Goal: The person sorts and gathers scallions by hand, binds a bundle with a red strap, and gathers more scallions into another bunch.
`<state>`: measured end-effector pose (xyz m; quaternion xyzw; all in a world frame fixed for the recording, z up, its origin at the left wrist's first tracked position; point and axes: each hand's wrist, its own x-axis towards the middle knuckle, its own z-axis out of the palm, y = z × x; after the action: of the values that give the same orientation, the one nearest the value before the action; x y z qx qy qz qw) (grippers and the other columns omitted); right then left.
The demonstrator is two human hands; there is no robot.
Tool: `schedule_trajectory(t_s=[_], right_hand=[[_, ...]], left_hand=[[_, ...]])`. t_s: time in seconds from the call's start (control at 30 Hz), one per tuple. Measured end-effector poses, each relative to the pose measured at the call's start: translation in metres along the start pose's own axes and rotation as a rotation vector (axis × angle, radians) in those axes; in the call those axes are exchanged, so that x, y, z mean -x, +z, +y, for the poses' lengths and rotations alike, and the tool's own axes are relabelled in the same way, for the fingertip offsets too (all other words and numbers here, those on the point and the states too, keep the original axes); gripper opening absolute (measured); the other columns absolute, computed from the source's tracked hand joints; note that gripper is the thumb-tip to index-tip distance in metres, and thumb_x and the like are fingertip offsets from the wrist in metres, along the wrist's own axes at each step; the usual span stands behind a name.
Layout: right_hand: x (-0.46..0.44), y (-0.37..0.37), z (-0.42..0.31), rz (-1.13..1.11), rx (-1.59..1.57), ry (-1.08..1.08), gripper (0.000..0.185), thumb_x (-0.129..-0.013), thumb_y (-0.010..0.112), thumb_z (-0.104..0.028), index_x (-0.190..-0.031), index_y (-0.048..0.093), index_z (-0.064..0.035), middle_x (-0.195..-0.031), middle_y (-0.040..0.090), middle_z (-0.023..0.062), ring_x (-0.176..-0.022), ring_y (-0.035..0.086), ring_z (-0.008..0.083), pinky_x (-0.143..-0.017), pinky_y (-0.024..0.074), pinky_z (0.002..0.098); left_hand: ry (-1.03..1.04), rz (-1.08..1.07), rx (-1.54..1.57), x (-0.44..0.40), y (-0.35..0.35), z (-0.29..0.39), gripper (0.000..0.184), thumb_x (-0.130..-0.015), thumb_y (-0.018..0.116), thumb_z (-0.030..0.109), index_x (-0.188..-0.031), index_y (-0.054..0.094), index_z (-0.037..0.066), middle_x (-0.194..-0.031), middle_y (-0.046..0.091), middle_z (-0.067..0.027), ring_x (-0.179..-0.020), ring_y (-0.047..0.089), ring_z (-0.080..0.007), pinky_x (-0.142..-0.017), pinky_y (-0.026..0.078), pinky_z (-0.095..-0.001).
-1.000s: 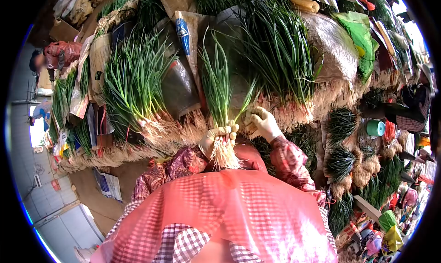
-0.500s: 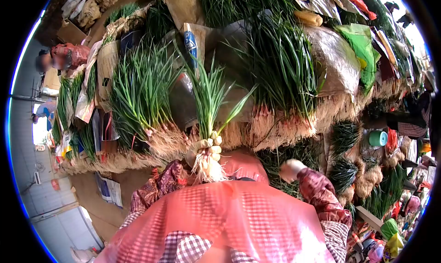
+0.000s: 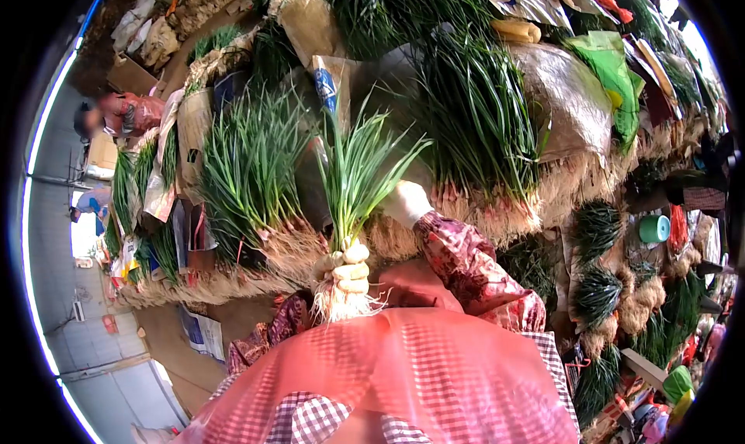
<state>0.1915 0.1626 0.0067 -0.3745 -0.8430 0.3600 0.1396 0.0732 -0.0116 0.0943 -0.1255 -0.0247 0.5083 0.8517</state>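
Observation:
My left hand [image 3: 351, 269], in a pale glove, is closed around a bunch of long-leaved green plants [image 3: 353, 184]. Its leaves fan upward, and the pale stringy roots [image 3: 341, 304] hang below the fingers, in front of my red apron. My right hand [image 3: 407, 204], also in a pale glove, is at the right side of this bunch, close to its leaves. The right fingers do not show clearly, so their grip cannot be made out. Behind the held bunch, a loose pile of the same plants [image 3: 256, 172] lies to the left and a larger pile [image 3: 477, 126] to the right.
Brown sacking and a silvery plastic sheet [image 3: 563, 95] lie among the plant rows. A green bag [image 3: 617, 79] is at the upper right. Tied bundles [image 3: 596, 296] and a teal roll [image 3: 654, 228] are on the right. Another person in red [image 3: 136, 114] is at the far left.
My right hand has moved up and left, from the dark greens at my right side to beside the held bunch. The left hand still grips the bunch. The view has shifted slightly.

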Motion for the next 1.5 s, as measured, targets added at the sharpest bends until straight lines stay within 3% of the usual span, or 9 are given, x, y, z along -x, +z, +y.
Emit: schedule_trajectory(t_s=[0.33,0.43,0.5,0.77,1.0,1.1,1.2,1.43,1.5], right_hand=[[0.009,0.02,0.018,0.244,0.053,0.078,0.008,-0.075,0.062,-0.017,-0.073,0.064,-0.0091,-0.076,0.064,0.0128,-0.072,0.064,0.0277,-0.068,0.051,0.0373],[0.031,-0.017,0.058,0.069,-0.045,0.679,0.024,-0.086,0.055,-0.026,-0.094,0.068,-0.0071,-0.08,0.067,0.0133,-0.071,0.066,0.024,-0.069,0.0525,0.0371],[0.075,0.005,0.125,0.025,0.108,0.343,0.033,-0.086,0.055,-0.031,-0.101,0.064,-0.0027,-0.073,0.066,0.0154,-0.062,0.065,0.025,-0.059,0.0526,0.0385],[0.257,0.033,0.16,-0.783,0.361,0.607,0.047,-0.074,0.063,-0.038,-0.11,0.06,-0.0065,-0.102,0.064,0.0187,-0.094,0.063,0.033,-0.079,0.0507,0.0422],[0.184,0.02,0.045,-0.468,0.079,0.752,0.03,-0.081,0.062,-0.031,-0.099,0.064,-0.0065,-0.085,0.068,0.0122,-0.069,0.069,0.0227,-0.064,0.053,0.034],[0.153,0.027,0.012,-0.312,0.076,0.556,0.02,-0.085,0.058,-0.025,-0.086,0.064,-0.0061,-0.075,0.067,0.0113,-0.059,0.068,0.0183,-0.059,0.0514,0.031],[0.136,0.038,0.003,-0.301,0.074,0.545,0.018,-0.085,0.057,-0.024,-0.087,0.064,-0.0071,-0.076,0.067,0.0115,-0.062,0.068,0.0188,-0.062,0.0518,0.0318],[0.034,0.064,-0.096,-0.212,0.011,0.249,0.021,-0.091,0.055,-0.019,-0.102,0.064,-0.0042,-0.09,0.068,0.0127,-0.077,0.068,0.0197,-0.063,0.0522,0.0341],[-0.007,0.084,-0.119,-0.22,-0.157,0.182,0.025,-0.094,0.052,-0.017,-0.112,0.059,-0.001,-0.095,0.068,0.0112,-0.075,0.067,0.0159,-0.061,0.0524,0.0302]], left_hand=[[0.023,-0.125,0.048,-0.007,0.008,-0.008,0.01,-0.09,0.058,0.014,-0.09,0.049,0.009,-0.074,0.053,0.0044,-0.069,0.053,-0.0089,-0.067,0.048,-0.0251],[-0.034,-0.159,-0.148,0.018,0.025,-0.003,0.016,-0.089,0.059,0.012,-0.099,0.048,0.008,-0.07,0.053,0.0006,-0.058,0.054,-0.012,-0.061,0.049,-0.0279],[0.034,-0.09,-0.201,0.045,0.039,0.004,0.016,-0.089,0.059,0.012,-0.1,0.048,0.008,-0.07,0.053,0.0001,-0.059,0.055,-0.0125,-0.06,0.05,-0.0284],[0.262,0.154,-0.931,0.122,0.194,0.107,0.018,-0.089,0.059,0.01,-0.103,0.047,0.01,-0.067,0.052,-0.0018,-0.059,0.056,-0.0143,-0.057,0.05,-0.0304],[0.391,-0.078,-0.995,0.17,0.157,0.224,0.058,-0.085,0.056,0.004,-0.138,0.033,0.004,-0.097,0.058,-0.002,-0.063,0.051,-0.0081,-0.054,0.05,-0.0225],[0.601,0.445,-0.774,0.17,0.055,0.233,0.043,-0.083,0.056,0.002,-0.125,0.046,0.002,-0.088,0.058,-0.0028,-0.057,0.05,-0.0074,-0.045,0.046,-0.0197],[0.684,0.966,-1.093,0.164,-0.052,0.227,0.024,-0.084,0.06,0.013,-0.105,0.063,0.003,-0.089,0.066,-0.0072,-0.074,0.061,-0.0124,-0.061,0.048,-0.0239],[0.942,0.691,-0.756,0.17,-0.071,0.199,0.05,-0.082,0.064,0.006,-0.129,0.049,0.003,-0.094,0.067,-0.0069,-0.078,0.063,-0.0136,-0.07,0.051,-0.0282],[0.971,0.858,-0.938,0.184,-0.027,0.18,0.077,-0.079,0.069,0.009,-0.143,0.026,0.005,-0.131,0.046,-0.0161,-0.117,0.048,-0.0225,-0.094,0.044,-0.0358]])
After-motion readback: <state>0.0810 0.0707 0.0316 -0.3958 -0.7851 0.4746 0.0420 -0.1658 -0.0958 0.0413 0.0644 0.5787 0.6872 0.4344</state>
